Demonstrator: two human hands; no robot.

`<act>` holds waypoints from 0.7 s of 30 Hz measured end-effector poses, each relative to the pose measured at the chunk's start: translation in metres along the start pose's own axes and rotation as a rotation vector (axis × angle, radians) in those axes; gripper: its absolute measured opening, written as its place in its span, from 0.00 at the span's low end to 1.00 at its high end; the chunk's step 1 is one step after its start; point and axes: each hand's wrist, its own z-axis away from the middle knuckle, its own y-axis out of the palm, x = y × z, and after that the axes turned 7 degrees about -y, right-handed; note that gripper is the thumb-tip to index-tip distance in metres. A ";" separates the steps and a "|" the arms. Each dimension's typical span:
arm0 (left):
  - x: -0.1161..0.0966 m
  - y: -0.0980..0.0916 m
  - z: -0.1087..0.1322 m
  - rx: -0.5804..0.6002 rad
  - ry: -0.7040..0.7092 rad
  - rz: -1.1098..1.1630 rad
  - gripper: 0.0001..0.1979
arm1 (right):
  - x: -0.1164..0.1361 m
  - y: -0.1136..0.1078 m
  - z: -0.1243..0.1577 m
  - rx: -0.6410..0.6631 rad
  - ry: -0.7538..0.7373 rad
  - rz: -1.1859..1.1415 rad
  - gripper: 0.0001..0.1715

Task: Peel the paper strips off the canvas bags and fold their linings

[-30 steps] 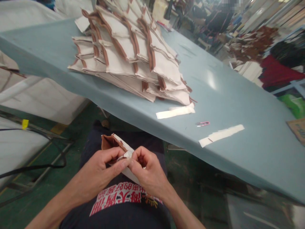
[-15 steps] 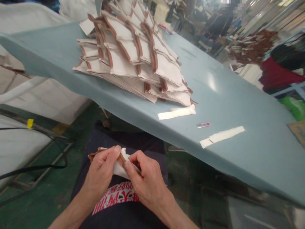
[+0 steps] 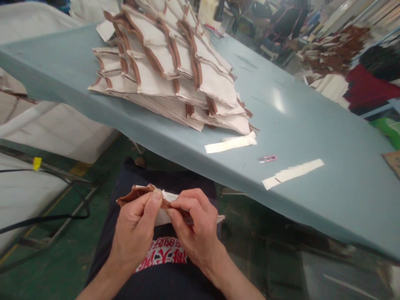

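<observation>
Over my lap I hold a small cream fabric piece with brown trim (image 3: 137, 195). My left hand (image 3: 137, 233) pinches its brown edge between thumb and fingers. My right hand (image 3: 193, 229) pinches the same piece close beside the left thumb, fingers curled. Part of the cream cloth sticks out to the right of my right hand. On the blue-grey table (image 3: 312, 125) ahead lies a tall fanned stack of like cream and brown pieces (image 3: 175, 71).
Two white strips (image 3: 231, 143) (image 3: 293, 173) and a small pink thread snipper (image 3: 267, 158) lie on the table near its front edge. White bags stand at the left, with a black cable on the green floor. Heaps of fabric and a person are at the back right.
Both hands have turned the piece from upright to flatter and lower over my lap. The pinch shifted along its brown edge. The table items have not moved.
</observation>
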 end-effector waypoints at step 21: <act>-0.007 0.010 -0.005 -0.003 0.055 -0.124 0.24 | -0.013 -0.020 -0.004 0.342 -0.052 0.287 0.20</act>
